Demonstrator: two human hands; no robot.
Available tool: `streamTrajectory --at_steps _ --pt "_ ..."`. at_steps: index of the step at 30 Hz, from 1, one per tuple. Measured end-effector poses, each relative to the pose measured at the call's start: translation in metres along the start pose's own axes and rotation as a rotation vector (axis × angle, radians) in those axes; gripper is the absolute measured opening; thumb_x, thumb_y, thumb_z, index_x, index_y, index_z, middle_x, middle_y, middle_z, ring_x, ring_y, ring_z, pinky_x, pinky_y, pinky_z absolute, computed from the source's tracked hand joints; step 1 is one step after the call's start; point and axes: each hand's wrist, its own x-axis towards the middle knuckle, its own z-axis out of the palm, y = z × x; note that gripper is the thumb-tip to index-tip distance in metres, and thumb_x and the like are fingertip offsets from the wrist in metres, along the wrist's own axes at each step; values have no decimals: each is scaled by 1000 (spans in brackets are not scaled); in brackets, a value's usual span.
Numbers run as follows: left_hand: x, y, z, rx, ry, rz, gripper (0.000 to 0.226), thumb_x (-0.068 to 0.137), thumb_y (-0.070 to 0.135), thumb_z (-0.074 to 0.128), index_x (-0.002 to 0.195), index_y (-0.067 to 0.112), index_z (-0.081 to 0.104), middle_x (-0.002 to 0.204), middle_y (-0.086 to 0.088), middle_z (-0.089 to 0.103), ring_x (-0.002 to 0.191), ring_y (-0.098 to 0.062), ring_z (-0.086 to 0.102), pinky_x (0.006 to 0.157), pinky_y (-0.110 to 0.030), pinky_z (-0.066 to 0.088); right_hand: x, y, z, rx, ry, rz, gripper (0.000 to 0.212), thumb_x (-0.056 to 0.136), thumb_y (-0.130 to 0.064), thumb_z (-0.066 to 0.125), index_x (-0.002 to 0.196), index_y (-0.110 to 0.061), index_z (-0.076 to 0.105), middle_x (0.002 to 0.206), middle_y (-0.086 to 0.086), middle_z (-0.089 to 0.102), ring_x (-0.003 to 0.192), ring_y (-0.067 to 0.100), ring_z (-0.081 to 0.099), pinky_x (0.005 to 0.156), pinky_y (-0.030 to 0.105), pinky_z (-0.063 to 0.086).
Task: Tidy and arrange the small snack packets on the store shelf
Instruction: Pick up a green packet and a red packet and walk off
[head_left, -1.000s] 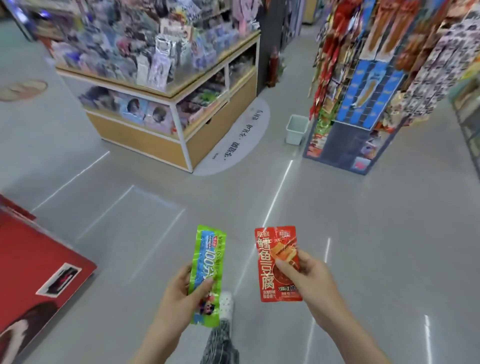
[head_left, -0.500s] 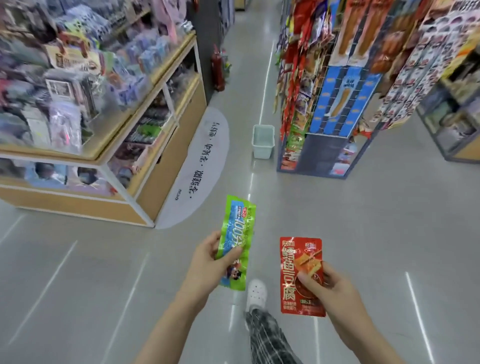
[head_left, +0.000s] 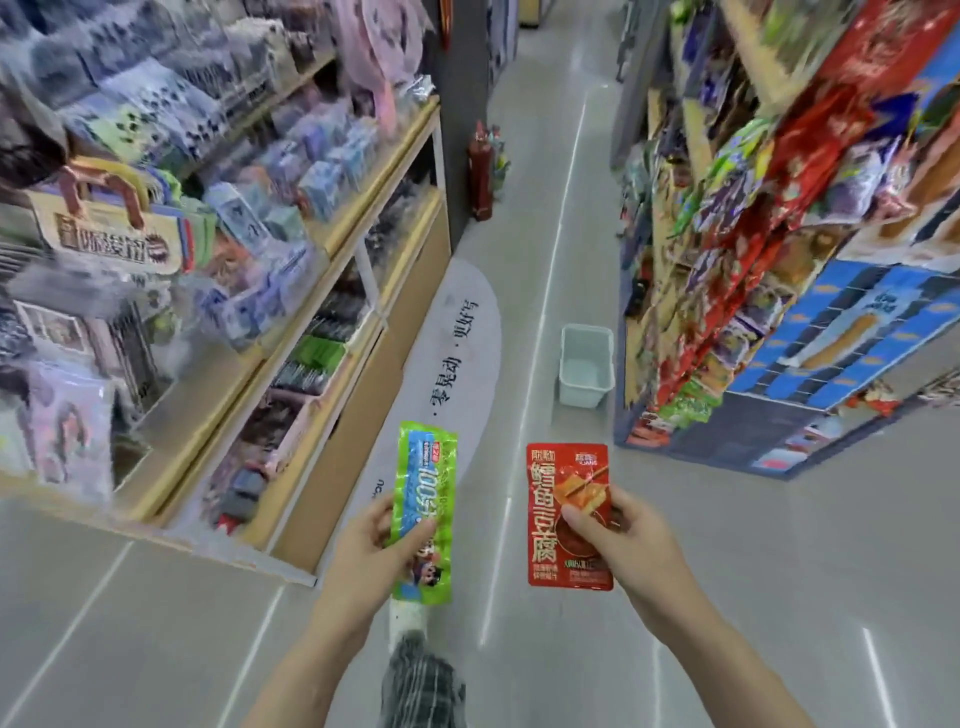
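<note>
The snack shelf (head_left: 737, 291) is standing ahead to our right, nearer our right hand (head_left: 618, 545). That hand is pinching the red packet (head_left: 563, 499) upright; our left hand (head_left: 374, 551) is gripping the green packet (head_left: 428, 467), long axis pointing up the aisle.

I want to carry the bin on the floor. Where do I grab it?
Probably by the rim of the pale bin, reaching down from above: it stands upright with its mouth open. Hook fingers over a long edge on the aisle side, since the snack rack crowds its other side.
</note>
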Motion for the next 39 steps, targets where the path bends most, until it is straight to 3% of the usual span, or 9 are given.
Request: streamTrajectory --at_steps 6,11,13,15,21,26,31,35,39 --pt "215 85 9 98 -179 -40 26 92 5 66 114 18 65 103 -6 76 90 -23 71 82 -46 56 154 -24 26 192 239 116 23 79 -23 77 101 -16 73 97 5 76 87 22 74 61 27 58" --pt "381 164 66 226 -361 -63 27 93 5 64 120 10 61 109 -9 73 93 -19 71 85 -34 58 258 -71 15 293 374 143 38 69 -36 79 98 -12 74 100 11 75 92 28 73 80 43 57" --pt "439 179 95 282 -440 -66 24 94 6 63 118 13 62 105 -4 74 88 -13 72 74 -25 58 306 -87 7 341 410 143 40 69 -36 79 99 -12 74 102 12 75 94 30 72 85 47 56" --pt "492 187 122 317 -506 -80 21 96 6 60 114 16 63 95 4 76 78 -5 72 62 -17 53 358 -99 -3 390 448 135 40 69 -34 79 101 -11 73 102 12 75 92 30 73 82 46 57" --pt "625 210 190 399 -541 -199 17 104 18 48 106 25 64 86 15 76 76 0 71 60 -12 50 526 -155 -36 542 477 201 43 70 -28 78 106 -6 69 101 16 74 87 31 73 71 41 58" --pt "733 241 254 518 -578 -241 25 105 28 44 121 18 60 114 -3 71 101 -17 68 95 -39 52 642 -193 -61 711 511 265 43 73 -26 79 109 -5 69 104 17 74 91 34 73 64 41 59" --pt "865 259 324 609 -745 -152 15 105 18 43 111 13 56 102 -10 65 79 -15 61 66 -20 51 754 -200 -94 820 605 281 43 75 -28 77 111 -5 68 107 16 73 95 33 72 69 42 59" --pt "917 243 370 665 -848 -224 14 104 18 45 97 16 57 99 -14 63 92 -24 60 88 -46 51 822 -202 -104 881 747 252 36 82 -24 71 114 -8 65 107 15 73 96 32 71 73 44 59" --pt "954 203 406 718 -875 -407 26 104 15 44 83 16 60 91 -13 66 85 -25 61 83 -38 50 860 -166 -125 783 947 318 28 84 -15 75 111 -13 65 101 11 75 91 33 72 83 52 57"
